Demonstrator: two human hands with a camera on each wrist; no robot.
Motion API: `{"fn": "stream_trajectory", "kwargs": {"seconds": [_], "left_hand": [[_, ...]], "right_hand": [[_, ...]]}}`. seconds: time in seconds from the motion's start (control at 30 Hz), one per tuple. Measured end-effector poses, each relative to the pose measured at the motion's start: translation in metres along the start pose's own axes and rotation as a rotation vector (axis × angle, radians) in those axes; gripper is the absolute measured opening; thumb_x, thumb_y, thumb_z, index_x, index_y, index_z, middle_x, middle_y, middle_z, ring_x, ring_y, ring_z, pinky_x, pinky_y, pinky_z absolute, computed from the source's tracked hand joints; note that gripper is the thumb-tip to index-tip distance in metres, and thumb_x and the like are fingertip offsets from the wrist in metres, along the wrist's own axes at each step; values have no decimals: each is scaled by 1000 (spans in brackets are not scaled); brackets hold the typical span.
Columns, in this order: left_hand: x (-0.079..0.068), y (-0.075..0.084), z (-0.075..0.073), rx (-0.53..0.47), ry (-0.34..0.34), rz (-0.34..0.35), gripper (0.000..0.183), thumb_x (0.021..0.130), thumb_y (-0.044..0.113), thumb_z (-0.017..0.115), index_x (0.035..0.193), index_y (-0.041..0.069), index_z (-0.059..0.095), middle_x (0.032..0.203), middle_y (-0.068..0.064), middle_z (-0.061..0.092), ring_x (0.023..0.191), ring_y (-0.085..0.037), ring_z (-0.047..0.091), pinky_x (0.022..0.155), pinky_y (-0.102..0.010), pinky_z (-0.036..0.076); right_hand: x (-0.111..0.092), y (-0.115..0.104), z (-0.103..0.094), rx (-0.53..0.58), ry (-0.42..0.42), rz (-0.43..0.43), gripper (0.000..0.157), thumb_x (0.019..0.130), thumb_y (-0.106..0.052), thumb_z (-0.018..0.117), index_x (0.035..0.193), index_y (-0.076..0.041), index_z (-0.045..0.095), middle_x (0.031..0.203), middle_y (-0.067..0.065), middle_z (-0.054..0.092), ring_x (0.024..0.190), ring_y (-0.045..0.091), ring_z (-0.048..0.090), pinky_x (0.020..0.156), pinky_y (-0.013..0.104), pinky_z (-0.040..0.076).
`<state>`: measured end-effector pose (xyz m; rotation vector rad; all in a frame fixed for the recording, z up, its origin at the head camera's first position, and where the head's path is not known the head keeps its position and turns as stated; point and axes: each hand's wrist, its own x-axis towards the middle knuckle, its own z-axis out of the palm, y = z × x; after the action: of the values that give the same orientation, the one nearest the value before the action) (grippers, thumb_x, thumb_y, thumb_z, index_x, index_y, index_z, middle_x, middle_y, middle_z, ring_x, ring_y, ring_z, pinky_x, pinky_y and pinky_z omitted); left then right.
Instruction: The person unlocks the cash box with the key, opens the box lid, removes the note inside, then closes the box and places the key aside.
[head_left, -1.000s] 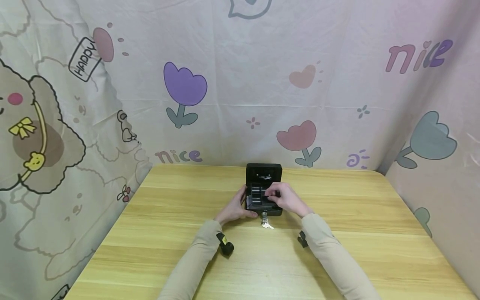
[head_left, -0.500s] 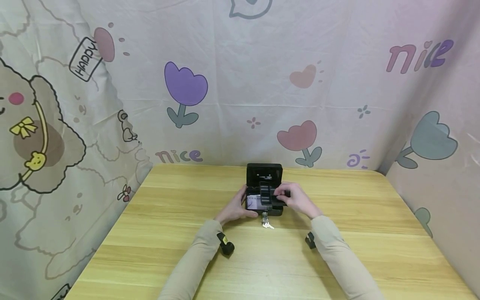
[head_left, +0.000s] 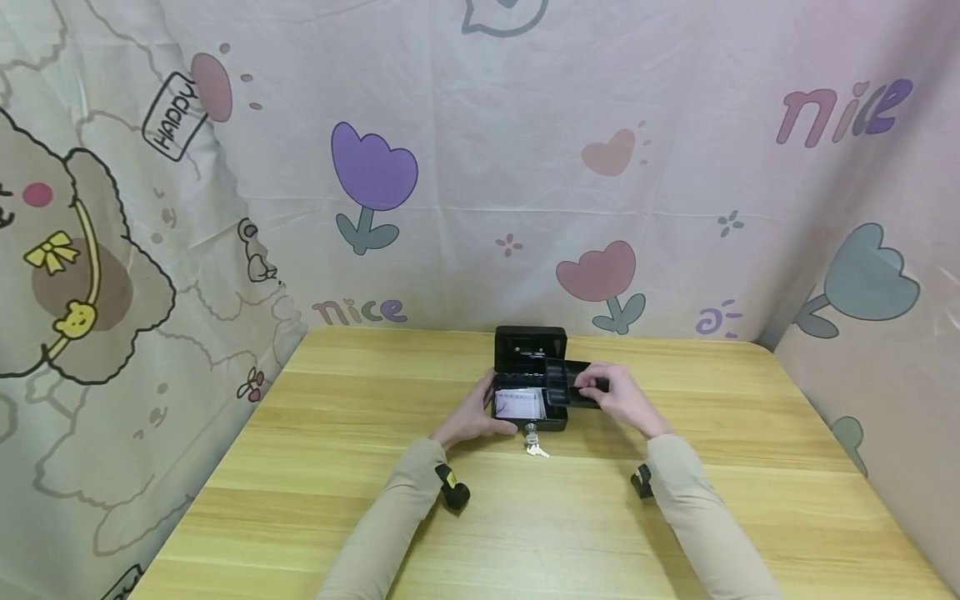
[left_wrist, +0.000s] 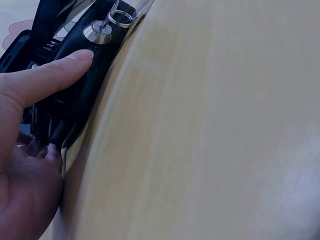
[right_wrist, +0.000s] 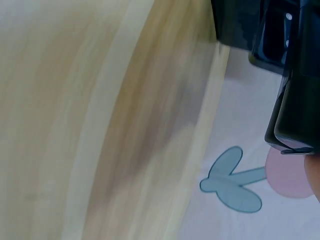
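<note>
Evidently, in the head view, the step in hand is taking the black tray (head_left: pixel 557 392) out of the black box (head_left: pixel 551 425). The box stands on the table (head_left: pixel 525 542), its lid (head_left: pixel 530 342) raised at twelve o'clock and its keys (head_left: pixel 536 451) at six. The right hand (head_left: pixel 618 402), at three o'clock, pinches the tray between thumb and fingers; the tray's left end lies over the right part of the box, and the rest reaches past its side. Pale papers (head_left: pixel 517 404) show inside the box. The left hand (head_left: pixel 472 417), toward nine, grips the near left corner. The next move seems to call for keeping the tray level and clearing the rim toward three o'clock, with the box held steady.

In the left wrist view, the box sits toward ten o'clock. The thumb (left_wrist: pixel 57 72) lies along its front, pointing to the lock (left_wrist: pixel 98 32) at eleven; the fingers, toward eight, hold the side, their tips partly hidden.

In the right wrist view, the tray appears to fill three o'clock, with the box near one. Only a sliver of the hand shows at four, so its pinch cannot be told there.
</note>
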<state>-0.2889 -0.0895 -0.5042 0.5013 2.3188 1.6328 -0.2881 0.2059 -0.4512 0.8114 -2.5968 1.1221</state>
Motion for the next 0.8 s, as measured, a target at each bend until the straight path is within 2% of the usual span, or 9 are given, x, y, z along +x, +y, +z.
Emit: {"fn": "stream_trajectory", "kwargs": {"seconds": [0.13, 0.3, 0.37, 0.57, 0.8], "left_hand": [[1, 0, 0, 10, 1, 1, 126, 72, 13, 90, 161, 1, 1, 170, -19, 2, 157, -38, 13, 118, -49, 40], [0, 1, 0, 34, 2, 3, 125, 73, 14, 90, 161, 0, 2, 170, -20, 1, 156, -38, 14, 127, -47, 25], [0, 2, 0, 31, 3, 4, 125, 73, 13, 89, 161, 0, 2, 170, -21, 1, 157, -38, 14, 127, -47, 22], [-1, 2, 0, 34, 12, 2, 125, 73, 14, 90, 161, 0, 2, 170, -20, 2, 156, -38, 14, 126, -49, 25], [-2, 1, 0, 62, 19, 12, 124, 73, 16, 90, 161, -1, 3, 169, -21, 3, 156, -39, 16, 128, -48, 20]], "right_hand": [[-5, 7, -8, -10, 17, -10, 17, 81, 11, 72, 89, -3, 75, 87, 7, 72, 81, 10, 58, 76, 26, 54], [-12, 18, -17, -31, 40, 10, 17, 79, 13, 72, 88, -2, 75, 86, 8, 72, 79, 8, 57, 74, 22, 53], [-14, 22, -20, -42, 49, 23, 17, 79, 13, 73, 88, -2, 75, 86, 9, 72, 79, 8, 57, 75, 23, 53], [-17, 33, -22, -86, 67, 39, 16, 77, 12, 74, 86, -2, 75, 83, 10, 72, 78, 10, 59, 74, 23, 52], [-16, 44, -20, -113, 30, 53, 16, 79, 10, 73, 85, -4, 76, 83, 7, 72, 77, 10, 59, 75, 26, 51]]}}
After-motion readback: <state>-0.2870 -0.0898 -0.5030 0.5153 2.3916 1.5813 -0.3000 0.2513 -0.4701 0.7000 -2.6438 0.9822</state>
